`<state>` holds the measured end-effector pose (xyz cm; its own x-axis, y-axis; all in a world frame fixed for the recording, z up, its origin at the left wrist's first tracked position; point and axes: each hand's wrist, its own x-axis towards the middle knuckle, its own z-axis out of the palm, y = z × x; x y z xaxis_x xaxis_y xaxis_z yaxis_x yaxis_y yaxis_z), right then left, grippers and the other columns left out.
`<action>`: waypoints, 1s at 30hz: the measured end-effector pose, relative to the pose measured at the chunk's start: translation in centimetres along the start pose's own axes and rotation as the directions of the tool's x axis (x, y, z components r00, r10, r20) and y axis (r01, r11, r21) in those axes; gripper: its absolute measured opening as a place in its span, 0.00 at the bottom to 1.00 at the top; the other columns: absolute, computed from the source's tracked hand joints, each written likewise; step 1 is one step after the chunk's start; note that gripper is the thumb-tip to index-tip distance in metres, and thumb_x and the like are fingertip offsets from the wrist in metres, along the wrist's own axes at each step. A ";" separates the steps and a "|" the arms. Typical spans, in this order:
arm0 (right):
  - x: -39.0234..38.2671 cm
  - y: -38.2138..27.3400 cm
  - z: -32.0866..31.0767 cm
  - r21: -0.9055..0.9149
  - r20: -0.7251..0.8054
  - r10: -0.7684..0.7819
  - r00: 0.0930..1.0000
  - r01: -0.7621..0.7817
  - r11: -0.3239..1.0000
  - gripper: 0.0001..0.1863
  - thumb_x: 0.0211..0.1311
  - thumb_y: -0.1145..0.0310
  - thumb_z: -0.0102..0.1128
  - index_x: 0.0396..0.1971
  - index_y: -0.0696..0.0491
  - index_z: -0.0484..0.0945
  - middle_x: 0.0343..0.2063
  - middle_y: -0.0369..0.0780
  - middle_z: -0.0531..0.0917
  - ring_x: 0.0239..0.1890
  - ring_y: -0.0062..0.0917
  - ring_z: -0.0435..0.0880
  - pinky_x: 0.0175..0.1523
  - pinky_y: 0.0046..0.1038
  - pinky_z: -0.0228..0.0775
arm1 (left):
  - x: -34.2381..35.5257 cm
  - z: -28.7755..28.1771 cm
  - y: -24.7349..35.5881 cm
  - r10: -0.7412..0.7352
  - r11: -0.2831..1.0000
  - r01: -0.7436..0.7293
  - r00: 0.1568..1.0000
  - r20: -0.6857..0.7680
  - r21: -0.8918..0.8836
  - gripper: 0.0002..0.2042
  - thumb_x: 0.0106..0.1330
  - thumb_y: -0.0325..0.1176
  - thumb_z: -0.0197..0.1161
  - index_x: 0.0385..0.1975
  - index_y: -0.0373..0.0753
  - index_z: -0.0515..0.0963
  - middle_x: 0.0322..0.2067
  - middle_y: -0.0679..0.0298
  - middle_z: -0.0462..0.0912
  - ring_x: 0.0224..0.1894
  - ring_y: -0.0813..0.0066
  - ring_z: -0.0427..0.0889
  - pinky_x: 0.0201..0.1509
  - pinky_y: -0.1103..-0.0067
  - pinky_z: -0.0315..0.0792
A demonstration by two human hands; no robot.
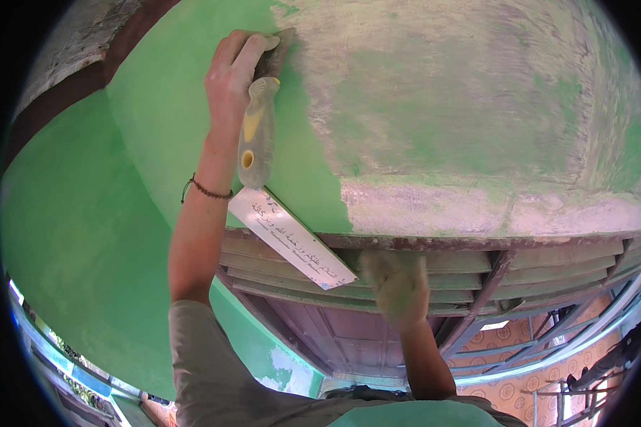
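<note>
My left hand point(236, 67) is raised to the green wall point(157, 92), closed around the blade end of a putty knife point(258, 132). The grey and yellow handle hangs down beside my wrist. At the border between green paint and a patch of pale, smeared filler point(420, 92), the tip of the blade meets the wall. Lower and to the right, my right hand point(399, 288) is smeared by motion in front of the wooden louvre slats point(441, 281). Its fingers cannot be made out, nor whether anything is in them.
A white plaque with writing point(292, 238) leans diagonally between my arms, below the knife handle. Under the slats is a brown panelled door point(335, 324). Patterned floor point(498, 356) and blue rails point(548, 356) show far below at the right. A dark beam point(57, 99) edges the upper left.
</note>
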<state>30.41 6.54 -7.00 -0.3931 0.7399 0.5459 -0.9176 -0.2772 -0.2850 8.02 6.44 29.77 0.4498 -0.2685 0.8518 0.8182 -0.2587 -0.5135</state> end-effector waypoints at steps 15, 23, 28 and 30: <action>21.1 -6.4 26.6 -0.196 0.924 0.007 0.381 0.491 -0.849 0.21 0.59 0.73 0.60 0.54 0.53 0.76 0.48 0.47 0.78 0.51 0.43 0.79 0.54 0.39 0.76 | 0.5 2.1 -1.2 0.032 0.950 -0.066 0.993 -0.113 -0.304 0.18 0.47 0.18 0.69 0.41 0.37 0.85 0.40 0.63 0.86 0.41 0.66 0.84 0.44 0.76 0.79; 21.0 -4.8 28.8 -0.071 0.854 0.050 0.518 0.212 -0.975 0.12 0.60 0.72 0.57 0.43 0.55 0.76 0.37 0.43 0.77 0.43 0.41 0.80 0.46 0.38 0.79 | 0.5 1.4 -1.5 0.001 0.934 -0.027 0.997 -0.071 -0.356 0.14 0.57 0.16 0.68 0.43 0.36 0.85 0.45 0.63 0.87 0.42 0.64 0.88 0.47 0.76 0.83; 21.2 -4.0 29.1 0.051 0.789 0.120 0.603 0.130 -0.990 0.10 0.60 0.70 0.57 0.42 0.54 0.77 0.36 0.45 0.77 0.41 0.43 0.81 0.43 0.40 0.79 | -0.1 0.1 -1.8 -0.152 0.756 0.163 0.986 0.072 -0.634 0.13 0.63 0.17 0.65 0.46 0.35 0.84 0.51 0.60 0.85 0.49 0.67 0.86 0.57 0.74 0.82; 21.3 -4.3 29.7 0.064 0.796 0.151 0.586 0.168 -0.984 0.10 0.61 0.68 0.58 0.41 0.54 0.78 0.35 0.44 0.78 0.40 0.41 0.82 0.42 0.39 0.79 | -0.7 -0.6 -2.1 -0.156 0.731 0.203 0.979 0.131 -0.651 0.13 0.64 0.18 0.64 0.48 0.35 0.83 0.54 0.59 0.83 0.53 0.66 0.84 0.60 0.73 0.81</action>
<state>24.20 5.28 29.19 -0.4166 -0.0968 0.9039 0.8329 0.3577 0.4222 5.80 6.63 30.14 0.3599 -0.1013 0.9275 0.4563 -0.8480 -0.2696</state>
